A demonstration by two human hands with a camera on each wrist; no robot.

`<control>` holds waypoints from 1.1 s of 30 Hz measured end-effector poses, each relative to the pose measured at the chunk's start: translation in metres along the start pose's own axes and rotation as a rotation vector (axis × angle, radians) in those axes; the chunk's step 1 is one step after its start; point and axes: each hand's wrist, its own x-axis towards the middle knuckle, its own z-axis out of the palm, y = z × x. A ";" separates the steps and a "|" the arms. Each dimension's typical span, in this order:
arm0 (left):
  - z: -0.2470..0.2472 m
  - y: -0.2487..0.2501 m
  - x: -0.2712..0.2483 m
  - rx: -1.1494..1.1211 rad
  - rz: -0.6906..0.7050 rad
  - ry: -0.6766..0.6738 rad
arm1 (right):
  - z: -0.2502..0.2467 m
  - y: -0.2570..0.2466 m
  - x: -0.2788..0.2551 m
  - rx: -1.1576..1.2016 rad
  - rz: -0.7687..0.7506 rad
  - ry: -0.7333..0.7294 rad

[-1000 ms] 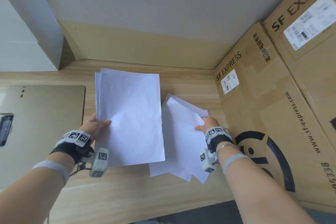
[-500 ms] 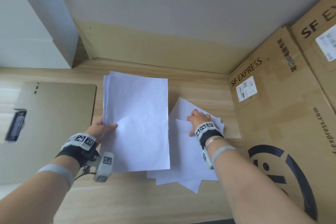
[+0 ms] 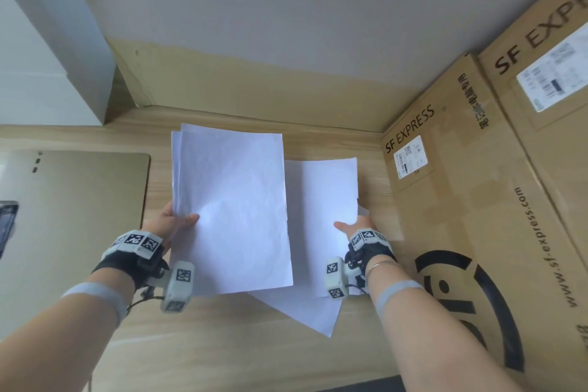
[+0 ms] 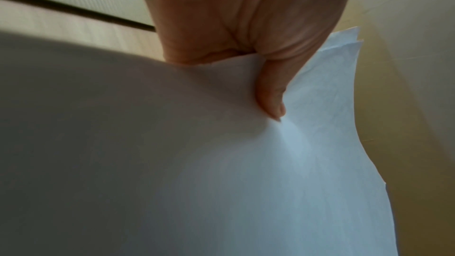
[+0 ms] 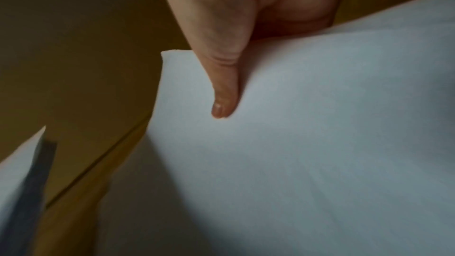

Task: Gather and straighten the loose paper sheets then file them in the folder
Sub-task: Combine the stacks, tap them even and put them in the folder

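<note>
1. Beside the left grip [image 3: 173,223], which pinches the gathered stack [image 3: 232,210], the right grip [image 3: 356,226] has now lifted one sheet [image 3: 321,219] clear, thumb clamped on it.
2. Remaining sheets [image 3: 305,312] lie on the desk [image 3: 222,344] below; the folder [image 3: 73,210] waits left. Gathering unfinished.

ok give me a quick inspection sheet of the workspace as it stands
surface: light wooden desk, bare wood showing at the near edge
job's things: left stack of sheets lifted; right sheet lifted; loose sheets still on the desk beneath; tan folder lying flat at left
clutter: two SF Express cartons at right; dark object at the left frame edge, cannot tell what
hands: left hand pinches the stack's left edge, thumb on top; right hand pinches the sheet's right edge
cables: thin black cord at the left wrist camera
surroundings: grey wall; white box at back left
</note>
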 end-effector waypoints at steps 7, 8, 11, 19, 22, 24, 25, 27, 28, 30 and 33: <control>0.006 -0.001 -0.001 0.012 -0.008 -0.032 | 0.041 0.015 -0.031 0.143 0.217 0.087; 0.006 -0.002 -0.002 0.015 -0.011 -0.040 | 0.047 0.014 -0.033 0.150 0.235 0.106; 0.002 -0.004 -0.002 0.032 -0.006 -0.057 | 0.052 0.010 -0.037 0.190 0.266 0.118; -0.005 -0.009 -0.006 0.040 0.008 -0.055 | 0.049 0.022 -0.038 0.545 0.006 0.244; -0.007 -0.006 -0.010 0.040 0.015 -0.053 | 0.021 0.019 -0.044 0.621 -0.065 0.306; -0.009 -0.004 -0.011 0.029 0.018 -0.049 | -0.003 0.020 -0.041 0.599 -0.112 0.322; -0.009 -0.004 -0.010 0.023 0.018 -0.044 | -0.016 0.020 -0.038 0.580 -0.148 0.325; -0.011 -0.003 -0.008 0.022 0.016 -0.024 | -0.039 0.018 -0.035 0.579 -0.222 0.335; -0.010 -0.002 -0.009 0.028 0.014 -0.014 | -0.049 0.015 -0.035 0.616 -0.260 0.341; -0.009 0.000 -0.010 0.042 0.020 0.005 | -0.065 0.006 -0.036 0.693 -0.324 0.344; -0.004 0.003 -0.010 0.062 0.035 0.017 | -0.067 -0.009 -0.038 0.779 -0.391 0.251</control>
